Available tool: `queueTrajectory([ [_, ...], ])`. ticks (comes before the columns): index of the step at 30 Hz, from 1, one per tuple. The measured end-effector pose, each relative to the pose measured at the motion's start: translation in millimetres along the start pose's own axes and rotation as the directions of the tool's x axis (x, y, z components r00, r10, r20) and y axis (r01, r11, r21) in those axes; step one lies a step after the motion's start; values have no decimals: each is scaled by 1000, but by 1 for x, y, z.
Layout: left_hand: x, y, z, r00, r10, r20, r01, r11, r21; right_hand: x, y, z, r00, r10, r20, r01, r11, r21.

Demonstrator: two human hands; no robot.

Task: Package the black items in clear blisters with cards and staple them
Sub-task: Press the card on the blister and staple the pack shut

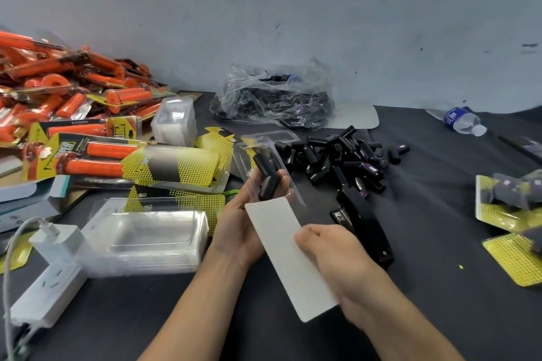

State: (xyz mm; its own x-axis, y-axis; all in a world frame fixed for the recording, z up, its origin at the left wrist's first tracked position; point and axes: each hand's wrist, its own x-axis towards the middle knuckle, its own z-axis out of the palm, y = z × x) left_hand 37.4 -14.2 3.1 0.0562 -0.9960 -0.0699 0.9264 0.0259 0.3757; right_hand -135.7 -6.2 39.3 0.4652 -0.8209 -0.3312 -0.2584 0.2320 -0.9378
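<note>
**Clear blister, loaded, card at its mouth**

Item: clear plastic blister shell (245, 155), held tilted above the dark tabletop (440, 243) in the left hand (237, 228), whose fingers curl round its lower part. Contents: black angled plastic piece (267, 177), seated in the shell's cavity. The right hand (331, 261) pinches a long white cardboard card (281, 243), blank side up and thumb on top. The card's far end meets the blister's open end just under the black piece.

Handling, as judged: the step is feeding the card into the shell. Line the card's long edges up with the blister's side folds, keep it flat, and push straight until it backs the black piece. A light left grip should stop the shell pinching shut. The black desk stapler (366, 228) lies just beside the right hand, within reach for closing.

Not determinable:
- whether the card's tip is inside the shell or only touching it
- whether one black piece or two sit in the cavity
- the card's other face, which is turned away
- the left fingertips, which are behind the plastic

Blur softens the yellow-carded packs (498, 202) at the right edge.
</note>
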Motion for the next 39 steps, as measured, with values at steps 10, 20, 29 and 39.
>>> queueTrajectory([
  [10,-1,-3,5,992,-100,75,90,987,131,15,12,1,972,-102,-211,87,993,-81],
  [20,8,-17,4,963,187,-196,-69,870,487,28,19,-5,924,-161,-347,153,987,-49],
  [29,9,-23,-4,679,717,-155,-116,313,943,32,21,-12,923,-213,-319,145,964,-223],
  [39,10,-21,-7,700,710,-71,7,93,996,33,24,-15,901,-250,-353,120,929,-351],
])
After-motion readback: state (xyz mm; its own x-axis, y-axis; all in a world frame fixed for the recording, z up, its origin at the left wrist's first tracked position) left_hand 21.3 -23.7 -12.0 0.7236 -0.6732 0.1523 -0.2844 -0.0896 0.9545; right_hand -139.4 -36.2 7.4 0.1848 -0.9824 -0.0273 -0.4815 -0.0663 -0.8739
